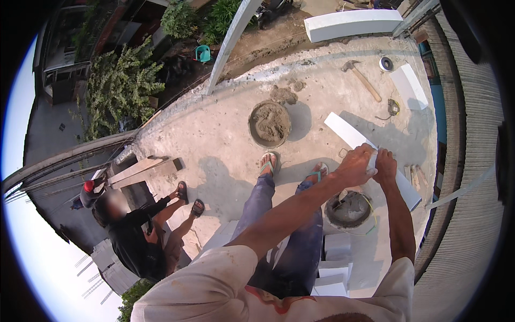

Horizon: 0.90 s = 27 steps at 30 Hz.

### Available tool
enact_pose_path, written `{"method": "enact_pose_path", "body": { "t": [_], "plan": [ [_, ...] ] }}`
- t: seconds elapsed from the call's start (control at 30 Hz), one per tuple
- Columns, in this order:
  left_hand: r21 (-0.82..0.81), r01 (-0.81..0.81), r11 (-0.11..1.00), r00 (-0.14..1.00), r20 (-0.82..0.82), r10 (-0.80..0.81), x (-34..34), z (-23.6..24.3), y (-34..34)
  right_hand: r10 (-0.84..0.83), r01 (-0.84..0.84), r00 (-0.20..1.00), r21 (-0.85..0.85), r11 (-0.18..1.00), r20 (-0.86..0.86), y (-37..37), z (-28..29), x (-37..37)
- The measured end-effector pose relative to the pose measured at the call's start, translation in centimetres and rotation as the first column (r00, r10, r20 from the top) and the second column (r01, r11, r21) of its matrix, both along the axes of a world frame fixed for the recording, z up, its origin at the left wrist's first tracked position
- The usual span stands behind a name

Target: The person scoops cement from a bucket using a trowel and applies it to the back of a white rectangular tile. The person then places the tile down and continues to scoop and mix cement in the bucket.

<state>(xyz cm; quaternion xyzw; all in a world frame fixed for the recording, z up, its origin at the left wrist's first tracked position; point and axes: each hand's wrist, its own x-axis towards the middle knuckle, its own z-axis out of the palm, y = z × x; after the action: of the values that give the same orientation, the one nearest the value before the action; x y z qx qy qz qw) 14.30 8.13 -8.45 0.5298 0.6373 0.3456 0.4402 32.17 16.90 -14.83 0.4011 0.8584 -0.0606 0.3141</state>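
Note:
A long white block (346, 133) lies slantwise in front of me to the right. Over its middle, my left hand (354, 165) is closed, fingers curled around something small and whitish that I cannot make out. Right beside it, my right hand (385, 167) is closed too, its fingers bent down at the block's edge; what they grip is hidden. Just below my hands stands a dark bucket (328, 214) with grey wet mortar (351, 206) in it. Farther off is another round tub (254, 133) of mortar (271, 121).
A hammer (367, 86), a tape roll (385, 64), a tape measure (394, 107) and a white block (410, 86) lie far right. More white blocks (335, 273) stand by my legs. A person in black (134, 241) sits left. Posts (228, 48) rise at the slab's edge.

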Motion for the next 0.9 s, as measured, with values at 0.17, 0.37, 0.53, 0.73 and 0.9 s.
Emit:
{"method": "enact_pose_path", "body": {
  "t": [0.17,0.37,0.53,0.73,0.9],
  "plan": [
    [-0.390,-0.160,0.907,0.974,-0.212,0.081,-19.3,-2.0,-16.7,-0.245,0.233,0.964,-0.118,0.965,-0.105,-1.9,0.1,3.8],
    [-0.533,-0.497,0.684,0.847,-0.470,0.249,-38.9,0.8,-35.4,-0.425,0.397,0.903,-0.248,0.884,-0.070,-4.7,8.2,-0.5],
    [-0.413,-0.612,0.675,0.748,-0.580,0.323,-52.9,3.3,-34.4,-0.501,0.469,0.859,-0.233,0.852,-0.102,-5.1,15.1,-7.8],
    [-0.176,-0.473,0.863,0.789,-0.520,0.326,-68.0,0.0,-17.0,-0.515,0.492,0.826,-0.155,0.857,-0.229,-2.1,20.5,-18.6],
    [-0.034,-0.299,0.954,0.801,-0.552,0.231,-72.6,-3.9,0.4,-0.482,0.482,0.793,-0.102,0.870,-0.372,4.8,18.9,-29.3]
  ]
}}
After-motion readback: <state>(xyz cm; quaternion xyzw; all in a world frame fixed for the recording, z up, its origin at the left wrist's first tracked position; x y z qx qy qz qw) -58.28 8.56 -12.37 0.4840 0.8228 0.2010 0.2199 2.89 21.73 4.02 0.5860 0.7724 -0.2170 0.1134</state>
